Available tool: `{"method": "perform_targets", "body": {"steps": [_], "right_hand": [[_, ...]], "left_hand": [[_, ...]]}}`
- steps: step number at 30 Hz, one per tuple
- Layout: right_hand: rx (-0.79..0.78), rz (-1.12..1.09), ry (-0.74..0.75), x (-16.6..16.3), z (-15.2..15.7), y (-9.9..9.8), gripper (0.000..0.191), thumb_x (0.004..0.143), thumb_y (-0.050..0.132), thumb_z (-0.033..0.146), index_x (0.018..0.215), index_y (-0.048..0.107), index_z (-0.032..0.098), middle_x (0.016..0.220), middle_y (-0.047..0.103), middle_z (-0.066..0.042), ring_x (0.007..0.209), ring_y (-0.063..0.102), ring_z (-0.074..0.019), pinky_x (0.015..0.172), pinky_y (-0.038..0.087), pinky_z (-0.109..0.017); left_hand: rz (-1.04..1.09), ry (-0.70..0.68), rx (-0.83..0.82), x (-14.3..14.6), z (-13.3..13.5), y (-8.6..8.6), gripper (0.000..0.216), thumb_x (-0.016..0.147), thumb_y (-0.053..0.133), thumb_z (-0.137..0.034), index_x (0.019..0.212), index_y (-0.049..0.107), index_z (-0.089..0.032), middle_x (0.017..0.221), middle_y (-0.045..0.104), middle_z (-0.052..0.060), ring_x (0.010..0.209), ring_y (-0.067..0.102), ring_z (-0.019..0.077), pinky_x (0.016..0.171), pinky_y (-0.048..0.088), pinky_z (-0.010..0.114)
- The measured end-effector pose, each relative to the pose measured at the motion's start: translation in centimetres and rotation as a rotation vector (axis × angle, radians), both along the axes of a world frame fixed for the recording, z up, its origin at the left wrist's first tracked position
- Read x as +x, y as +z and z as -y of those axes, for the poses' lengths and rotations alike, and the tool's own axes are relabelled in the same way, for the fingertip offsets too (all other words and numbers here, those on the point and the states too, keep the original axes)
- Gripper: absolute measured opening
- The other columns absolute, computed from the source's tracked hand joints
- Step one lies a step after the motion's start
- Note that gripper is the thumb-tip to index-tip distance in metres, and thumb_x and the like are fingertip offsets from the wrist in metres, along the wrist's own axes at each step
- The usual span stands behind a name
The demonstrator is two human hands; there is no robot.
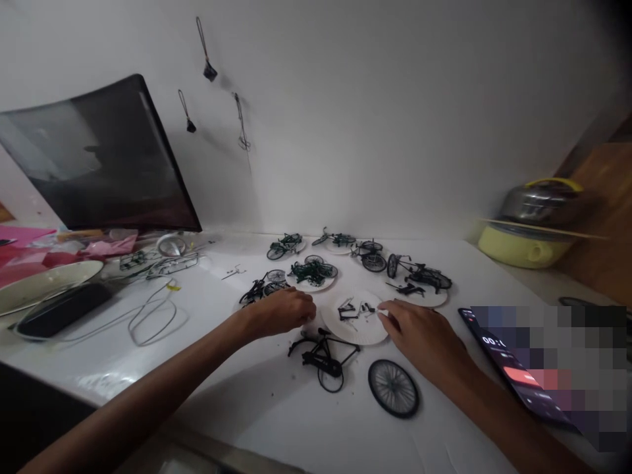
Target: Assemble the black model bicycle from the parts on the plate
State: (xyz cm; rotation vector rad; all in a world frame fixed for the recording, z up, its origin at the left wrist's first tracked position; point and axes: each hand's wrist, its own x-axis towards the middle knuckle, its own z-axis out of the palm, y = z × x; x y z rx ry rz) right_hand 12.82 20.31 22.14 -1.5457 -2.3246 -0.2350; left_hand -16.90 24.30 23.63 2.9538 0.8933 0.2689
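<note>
My left hand [293,306] is closed, fingers curled together, just left of a white paper plate [328,327]. Whatever it may hold is hidden. At the plate's right edge, my right hand [412,326] has thumb and fingertips pinched together. I cannot make out what is between them. Small dark bicycle parts [347,308] lie on the plate. In front of it rests a black miniature bicycle frame [323,355], with a loose spoked wheel [394,388] to its right.
Several miniature bicycles [312,271] stand or lie on paper plates farther back. A phone [523,375] lies at the right, below a yellow pot [526,247]. To the left are a monitor [103,158], a looped wire [153,316], a black case [66,309] and a pale dish [49,283].
</note>
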Motion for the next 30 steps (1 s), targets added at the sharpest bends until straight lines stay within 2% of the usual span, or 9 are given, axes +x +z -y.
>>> {"method": "perform_targets", "body": {"steps": [5, 9, 12, 16, 20, 25, 30], "right_hand": [[0.057, -0.037, 0.227, -0.9, -0.6, -1.4, 0.023, 0.098, 0.046, 0.017, 0.11, 0.066, 0.017, 0.106, 0.071, -0.008, 0.103, 0.065, -0.0223, 0.091, 0.051, -0.037], [0.054, -0.057, 0.369, -1.6, -1.2, -2.6, 0.027, 0.099, 0.047, 0.015, 0.121, 0.062, 0.018, 0.117, 0.069, -0.008, 0.115, 0.06, -0.0197, 0.099, 0.049, -0.034], [0.025, -0.098, 0.446, -1.8, -1.5, -3.1, 0.028, 0.098, 0.047, 0.011, 0.12, 0.062, 0.019, 0.116, 0.069, -0.007, 0.115, 0.06, -0.0203, 0.1, 0.049, -0.037], [-0.009, -0.136, 0.431, -1.5, -1.7, -3.2, 0.023, 0.097, 0.049, 0.009, 0.112, 0.063, 0.019, 0.105, 0.069, -0.007, 0.102, 0.063, -0.0212, 0.09, 0.052, -0.039], [0.023, -0.133, 0.4, -1.4, -1.6, -2.9, 0.016, 0.097, 0.05, 0.011, 0.104, 0.062, 0.019, 0.097, 0.068, -0.006, 0.092, 0.065, -0.0209, 0.083, 0.053, -0.038], [0.074, -0.126, 0.374, -1.3, -1.3, -2.5, 0.018, 0.097, 0.049, 0.012, 0.11, 0.059, 0.018, 0.101, 0.068, -0.007, 0.093, 0.065, -0.0202, 0.081, 0.054, -0.034], [0.115, -0.157, 0.267, -0.8, -1.0, -1.6, 0.022, 0.095, 0.049, 0.013, 0.115, 0.056, 0.02, 0.097, 0.066, -0.005, 0.088, 0.066, -0.0187, 0.08, 0.053, -0.032]], "left_hand": [[0.068, -0.028, 0.059, 0.3, -1.4, 0.2, 0.019, 0.095, 0.054, -0.008, 0.109, 0.065, -0.015, 0.107, 0.066, 0.006, 0.095, 0.061, 0.0176, 0.087, 0.048, 0.033], [0.106, -0.049, 0.057, -0.2, -1.5, -0.8, 0.016, 0.097, 0.052, -0.01, 0.108, 0.064, -0.014, 0.105, 0.065, 0.007, 0.094, 0.06, 0.0184, 0.086, 0.048, 0.034], [0.11, -0.047, 0.031, -0.8, -1.1, -1.6, 0.014, 0.099, 0.051, -0.013, 0.102, 0.064, -0.014, 0.099, 0.065, 0.007, 0.089, 0.06, 0.0183, 0.084, 0.049, 0.035], [0.091, -0.047, 0.029, -1.1, -0.9, -1.8, 0.015, 0.101, 0.05, -0.018, 0.095, 0.065, -0.015, 0.093, 0.065, 0.005, 0.086, 0.06, 0.0175, 0.086, 0.048, 0.036], [0.096, -0.045, 0.051, -0.6, -0.8, -1.7, 0.017, 0.101, 0.049, -0.017, 0.096, 0.064, -0.015, 0.095, 0.065, 0.006, 0.088, 0.06, 0.0174, 0.086, 0.048, 0.035], [0.134, -0.036, 0.055, -0.4, -0.5, -1.6, 0.018, 0.101, 0.047, -0.017, 0.101, 0.065, -0.015, 0.099, 0.065, 0.007, 0.092, 0.061, 0.0178, 0.088, 0.049, 0.034], [0.114, 0.032, 0.043, -1.1, -0.8, -1.1, 0.014, 0.1, 0.052, -0.018, 0.107, 0.064, -0.015, 0.104, 0.065, 0.007, 0.095, 0.06, 0.0185, 0.089, 0.049, 0.036]]}}
